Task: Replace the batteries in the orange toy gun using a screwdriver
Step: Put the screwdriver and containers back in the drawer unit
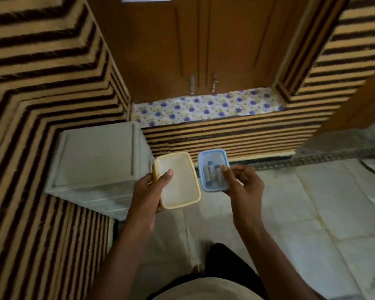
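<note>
My left hand point(148, 191) grips a pale yellow rectangular plastic box point(178, 180), thumb on top, along with a thin yellow tool point(153, 173) whose tip shows at the box's left edge. My right hand point(244, 185) holds a smaller blue-rimmed clear box point(213, 169) from its right side, thumb over the lid. Several batteries point(210, 172) show through that lid. Both boxes are held side by side in front of me, above the floor. No orange toy gun is in view.
I stand on pale floor tiles point(312, 213). A white cabinet point(100, 159) is at the left. Ahead is a ledge with a purple floral covering point(204, 107) below brown wooden cupboard doors point(193, 50). Brown-and-tan striped walls point(41, 83) flank both sides.
</note>
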Motion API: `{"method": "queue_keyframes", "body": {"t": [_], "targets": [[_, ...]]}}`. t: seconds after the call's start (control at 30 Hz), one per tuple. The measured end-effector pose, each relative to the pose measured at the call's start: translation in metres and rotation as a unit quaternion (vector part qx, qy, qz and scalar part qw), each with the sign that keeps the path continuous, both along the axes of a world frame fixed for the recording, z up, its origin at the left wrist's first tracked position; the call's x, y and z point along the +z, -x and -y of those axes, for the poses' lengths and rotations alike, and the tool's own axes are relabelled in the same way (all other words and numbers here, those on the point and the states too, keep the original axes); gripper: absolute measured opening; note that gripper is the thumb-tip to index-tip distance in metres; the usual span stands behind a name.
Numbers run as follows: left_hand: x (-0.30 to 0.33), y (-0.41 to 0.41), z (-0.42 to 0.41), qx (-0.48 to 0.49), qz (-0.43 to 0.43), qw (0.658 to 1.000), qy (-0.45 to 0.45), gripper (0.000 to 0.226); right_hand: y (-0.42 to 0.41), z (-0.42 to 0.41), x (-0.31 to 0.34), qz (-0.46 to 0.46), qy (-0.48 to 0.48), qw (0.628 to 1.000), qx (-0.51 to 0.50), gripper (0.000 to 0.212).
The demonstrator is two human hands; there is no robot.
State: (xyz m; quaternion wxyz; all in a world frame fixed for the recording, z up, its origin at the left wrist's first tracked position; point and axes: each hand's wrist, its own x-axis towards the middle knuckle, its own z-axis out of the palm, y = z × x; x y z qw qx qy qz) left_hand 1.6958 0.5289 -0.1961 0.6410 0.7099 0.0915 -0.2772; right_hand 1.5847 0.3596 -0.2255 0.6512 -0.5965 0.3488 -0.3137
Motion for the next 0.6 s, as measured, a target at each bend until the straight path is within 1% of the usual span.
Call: {"method": "queue_keyframes", "body": {"t": [0.13, 0.3, 0.43, 0.53, 0.6], "targets": [[-0.013, -0.056, -0.006, 0.096, -0.015, 0.995, 0.007, 0.028, -0.083, 0.009, -0.006, 0.0, -0.004, 0.997, 0.073, 0.013], [-0.02, -0.112, -0.002, 0.222, -0.001, 0.975, 0.026, 0.043, -0.173, 0.023, -0.01, -0.022, -0.001, 0.985, 0.169, 0.01], [-0.029, -0.149, -0.002, 0.302, -0.018, 0.952, 0.04, 0.033, -0.242, 0.027, -0.017, -0.049, 0.025, 0.969, 0.241, 0.011], [-0.045, -0.17, -0.013, 0.342, -0.027, 0.939, 0.034, 0.037, -0.289, 0.02, -0.026, -0.059, 0.04, 0.953, 0.295, 0.01], [-0.062, -0.184, -0.024, 0.38, -0.032, 0.924, 0.036, 0.043, -0.322, 0.011, -0.037, -0.072, 0.061, 0.939, 0.33, 0.011]]}}
